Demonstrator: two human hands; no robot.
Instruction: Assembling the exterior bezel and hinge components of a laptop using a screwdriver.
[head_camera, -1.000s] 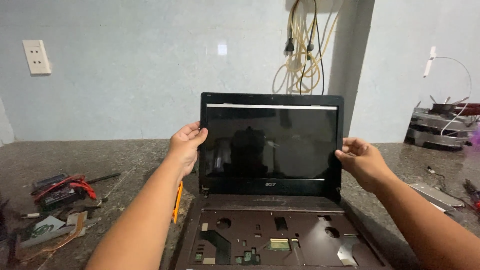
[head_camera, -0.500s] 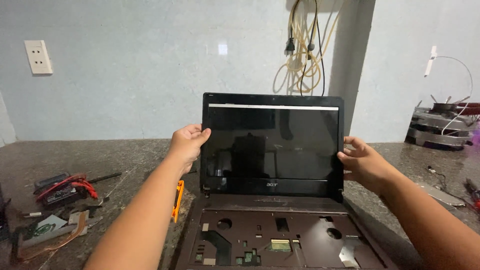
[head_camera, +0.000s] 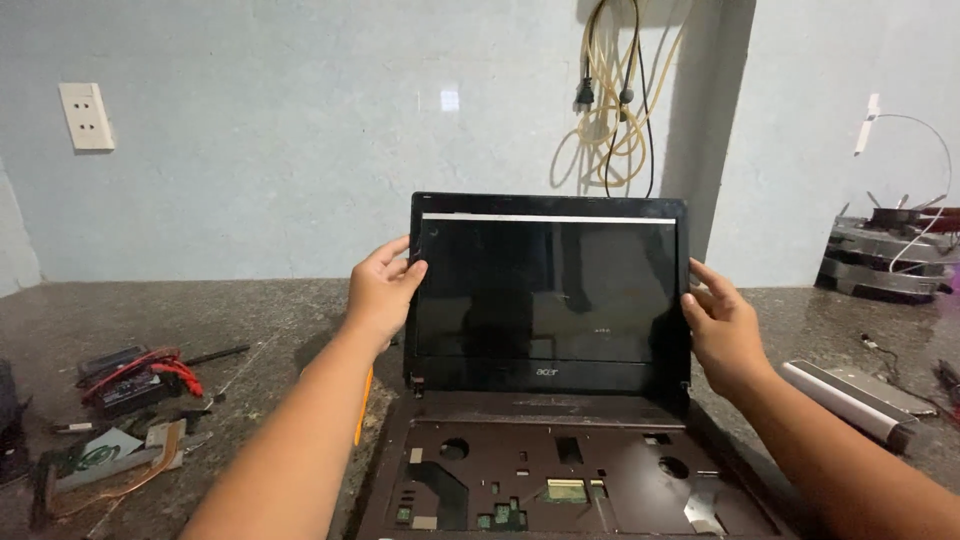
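Far left of frame: red-wired part (head_camera: 135, 375) and loose scraps on dark stone tabletop (head_camera: 250, 320). Left hand (head_camera: 383, 292) grips left edge of laptop screen (head_camera: 548, 290), fingers closed on bezel. Screen upright, centre frame, above stripped brown laptop base (head_camera: 570, 480). Right hand (head_camera: 722, 325) clasps right bezel edge. Silver bar (head_camera: 845, 400) lower right.
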